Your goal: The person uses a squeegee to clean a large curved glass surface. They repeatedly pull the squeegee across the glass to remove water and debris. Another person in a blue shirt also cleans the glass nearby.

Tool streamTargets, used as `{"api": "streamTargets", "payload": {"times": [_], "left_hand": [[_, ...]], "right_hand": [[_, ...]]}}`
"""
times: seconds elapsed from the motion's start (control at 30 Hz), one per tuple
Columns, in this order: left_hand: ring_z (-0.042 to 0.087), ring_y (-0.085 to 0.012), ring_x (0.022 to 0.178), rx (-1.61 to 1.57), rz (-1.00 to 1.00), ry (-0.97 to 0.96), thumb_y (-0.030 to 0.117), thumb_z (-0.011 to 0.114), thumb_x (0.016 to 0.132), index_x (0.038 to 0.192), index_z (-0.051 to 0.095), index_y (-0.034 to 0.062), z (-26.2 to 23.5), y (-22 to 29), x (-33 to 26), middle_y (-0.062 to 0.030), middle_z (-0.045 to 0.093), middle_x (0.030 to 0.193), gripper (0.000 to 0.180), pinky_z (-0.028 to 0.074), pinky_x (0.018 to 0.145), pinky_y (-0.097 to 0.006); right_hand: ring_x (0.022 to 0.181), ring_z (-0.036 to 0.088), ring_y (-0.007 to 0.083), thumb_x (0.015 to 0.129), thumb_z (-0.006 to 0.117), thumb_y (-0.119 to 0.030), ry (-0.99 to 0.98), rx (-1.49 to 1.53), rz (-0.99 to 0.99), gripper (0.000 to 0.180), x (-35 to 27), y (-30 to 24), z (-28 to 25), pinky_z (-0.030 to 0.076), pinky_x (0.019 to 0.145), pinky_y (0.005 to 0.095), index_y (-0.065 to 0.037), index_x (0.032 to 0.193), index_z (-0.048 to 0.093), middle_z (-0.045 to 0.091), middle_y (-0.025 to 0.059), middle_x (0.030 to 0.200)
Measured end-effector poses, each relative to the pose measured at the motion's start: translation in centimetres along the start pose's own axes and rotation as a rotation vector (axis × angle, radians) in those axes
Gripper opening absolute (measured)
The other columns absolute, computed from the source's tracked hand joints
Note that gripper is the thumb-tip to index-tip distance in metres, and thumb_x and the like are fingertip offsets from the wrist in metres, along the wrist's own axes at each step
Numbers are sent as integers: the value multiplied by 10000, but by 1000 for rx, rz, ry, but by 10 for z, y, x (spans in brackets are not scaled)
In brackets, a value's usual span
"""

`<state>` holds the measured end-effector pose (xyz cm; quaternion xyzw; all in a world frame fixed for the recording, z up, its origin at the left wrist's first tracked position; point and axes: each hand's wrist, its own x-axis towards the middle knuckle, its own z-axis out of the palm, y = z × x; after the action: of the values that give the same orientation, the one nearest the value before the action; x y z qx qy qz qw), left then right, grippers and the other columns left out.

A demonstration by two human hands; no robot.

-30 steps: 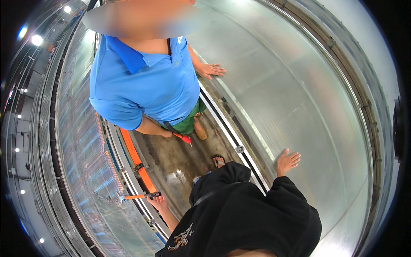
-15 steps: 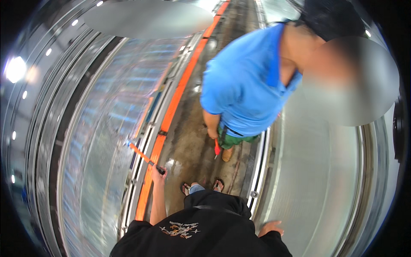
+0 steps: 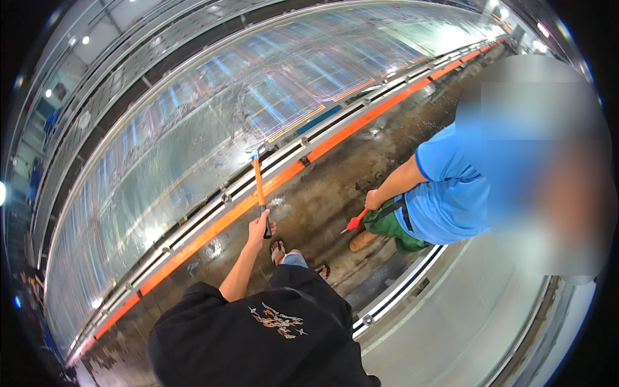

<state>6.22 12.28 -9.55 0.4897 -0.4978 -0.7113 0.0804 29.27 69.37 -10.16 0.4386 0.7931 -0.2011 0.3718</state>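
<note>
My left hand (image 3: 259, 229) is closed round the black grip of a hammer (image 3: 259, 184) with an orange shaft and a small blue-and-silver head. The head is at the near edge of a long table (image 3: 187, 187) covered in shiny clear film; whether it touches the film I cannot tell. My left arm reaches forward, bare below a black sleeve. My right hand is out of view. To the right, a person in a blue shirt (image 3: 445, 213) holds low an orange-handled tool (image 3: 353, 223) with a red collar and thin metal tip.
A wet brown walkway (image 3: 303, 206) runs between the film-covered table and a pale table (image 3: 438, 322) at lower right. An orange strip (image 3: 219, 219) and metal rails (image 3: 303, 143) line the left side. The person stands close on my right in the walkway.
The view has turned, so the left table fills more of it and the person sits lower and farther right. My right hand has left the picture. My left still grips the hammer.
</note>
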Motion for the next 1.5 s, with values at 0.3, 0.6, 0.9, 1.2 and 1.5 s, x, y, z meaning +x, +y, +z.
{"api": "streamTargets", "payload": {"times": [0.3, 0.6, 0.9, 1.2, 1.5], "left_hand": [[682, -201, 684, -713, -432, -378, 305, 634, 951, 961, 579, 25, -2, 55, -21, -132, 706, 982, 285, 597, 553, -288], [388, -56, 440, -1177, -552, -711, 480, 527, 1046, 967, 557, 42, -24, 76, -17, 31, 433, 653, 446, 364, 382, -214], [379, -54, 408, -1091, -607, -722, 479, 476, 1071, 960, 524, 51, -62, 96, -47, 27, 411, 617, 445, 345, 357, -214], [338, -18, 399, -910, -647, -562, 550, 437, 1062, 953, 507, 101, -89, 137, -23, 55, 386, 613, 467, 294, 319, -182], [320, -36, 385, -850, -723, -575, 530, 394, 1081, 988, 484, 101, -139, 176, -20, 37, 375, 613, 448, 286, 306, -185]], "right_hand": [[1379, 448, 424, 1040, 509, -373, 361, -9, -6, 616, 26, -6, 21, 338, 1169, 503, 74, 1457, 440, 466, 282, 1481], [1361, 461, 423, 1045, 553, -289, 755, 160, 25, 566, 32, -17, 20, 356, 1156, 497, 74, 1461, 427, 461, 291, 1471], [1149, 651, 347, 1064, 549, -243, 713, 651, -1088, 404, 8, -360, -94, 508, 1006, 423, 80, 1302, 601, 648, 237, 1298], [941, 721, 285, 979, 646, -213, -37, 121, -1756, 331, -201, -638, 19, 549, 863, 384, -20, 1248, 658, 739, 169, 1051], [1138, 581, 325, 797, 758, -312, -191, -629, -2456, 444, -255, -758, 228, 399, 1030, 460, -45, 1133, 643, 621, 147, 1198]]}}
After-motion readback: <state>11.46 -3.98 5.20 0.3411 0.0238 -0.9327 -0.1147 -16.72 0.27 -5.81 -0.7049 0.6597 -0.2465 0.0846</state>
